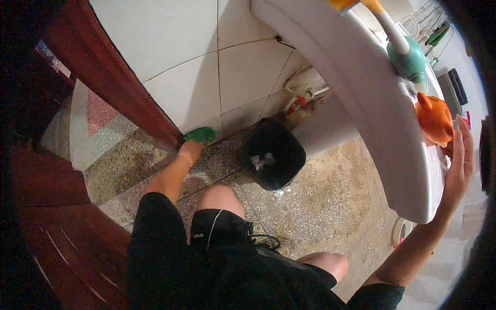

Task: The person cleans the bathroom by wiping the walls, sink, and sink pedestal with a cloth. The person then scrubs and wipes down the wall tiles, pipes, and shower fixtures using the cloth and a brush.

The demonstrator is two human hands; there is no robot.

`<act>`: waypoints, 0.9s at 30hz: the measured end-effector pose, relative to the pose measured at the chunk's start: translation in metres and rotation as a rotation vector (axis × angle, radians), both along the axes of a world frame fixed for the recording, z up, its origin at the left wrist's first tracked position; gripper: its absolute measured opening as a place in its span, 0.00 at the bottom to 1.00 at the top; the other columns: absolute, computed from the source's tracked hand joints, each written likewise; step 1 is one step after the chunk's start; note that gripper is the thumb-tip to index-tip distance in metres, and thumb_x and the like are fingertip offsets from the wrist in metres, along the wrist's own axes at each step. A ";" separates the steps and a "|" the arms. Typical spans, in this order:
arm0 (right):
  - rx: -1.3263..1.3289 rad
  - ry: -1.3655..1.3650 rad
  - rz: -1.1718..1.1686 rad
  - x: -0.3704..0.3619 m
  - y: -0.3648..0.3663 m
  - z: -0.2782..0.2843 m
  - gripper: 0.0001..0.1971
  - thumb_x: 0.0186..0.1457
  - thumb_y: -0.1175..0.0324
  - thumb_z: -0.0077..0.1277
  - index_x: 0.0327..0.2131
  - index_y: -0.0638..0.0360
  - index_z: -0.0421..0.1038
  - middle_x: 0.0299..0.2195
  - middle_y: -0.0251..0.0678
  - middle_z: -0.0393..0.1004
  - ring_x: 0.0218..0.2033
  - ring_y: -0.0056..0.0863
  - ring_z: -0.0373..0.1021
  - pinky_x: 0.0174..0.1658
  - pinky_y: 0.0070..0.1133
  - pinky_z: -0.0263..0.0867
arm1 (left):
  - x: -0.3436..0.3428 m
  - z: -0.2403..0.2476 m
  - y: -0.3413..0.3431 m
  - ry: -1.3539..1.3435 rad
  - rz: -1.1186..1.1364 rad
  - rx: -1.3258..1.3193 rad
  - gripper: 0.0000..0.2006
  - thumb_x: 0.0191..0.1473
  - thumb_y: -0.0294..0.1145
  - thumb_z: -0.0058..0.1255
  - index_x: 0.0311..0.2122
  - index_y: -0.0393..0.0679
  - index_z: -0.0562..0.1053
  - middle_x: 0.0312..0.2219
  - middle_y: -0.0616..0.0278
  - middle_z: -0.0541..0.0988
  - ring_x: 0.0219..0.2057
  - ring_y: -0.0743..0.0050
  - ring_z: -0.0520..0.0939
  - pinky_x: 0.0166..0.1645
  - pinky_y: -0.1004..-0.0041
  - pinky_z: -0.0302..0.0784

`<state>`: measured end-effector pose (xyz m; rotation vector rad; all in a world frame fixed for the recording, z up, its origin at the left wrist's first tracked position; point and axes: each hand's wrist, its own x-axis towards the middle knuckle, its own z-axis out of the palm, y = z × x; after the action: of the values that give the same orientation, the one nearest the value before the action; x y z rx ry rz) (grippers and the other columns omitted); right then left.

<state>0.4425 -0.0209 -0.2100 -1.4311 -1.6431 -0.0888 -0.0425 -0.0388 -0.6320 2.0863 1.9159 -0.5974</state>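
Observation:
Low by the foot of the door frame, my left hand is closed on a green cloth-like thing. This thing lies against the base of the tiled wall, and its exact kind is unclear. My right hand is at the rim of the white washbasin, fingers stretched out. Right beside those fingers sits an orange animal-shaped figure; whether they touch it I cannot tell. Behind the figure on the basin is a rounded teal thing with a pale stem.
A black bin with some white scraps inside stands on the speckled floor under the basin. Pipes with a red valve handle come from the wall behind it. The dark red door frame rises at the left.

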 end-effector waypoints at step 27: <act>-0.058 -0.037 0.014 -0.002 -0.014 0.011 0.20 0.57 0.61 0.43 0.48 0.65 0.65 0.44 0.46 0.67 0.41 0.31 0.68 0.36 0.20 0.68 | -0.030 -0.027 -0.007 -0.228 -0.256 0.746 0.15 0.46 0.28 0.44 0.41 0.44 0.72 0.35 0.61 0.76 0.40 0.62 0.74 0.41 0.65 0.70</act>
<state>0.4404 -0.0345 -0.1993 -1.4700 -1.6980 -0.0606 -0.0727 -0.0459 -0.6589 2.7021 1.9262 0.3842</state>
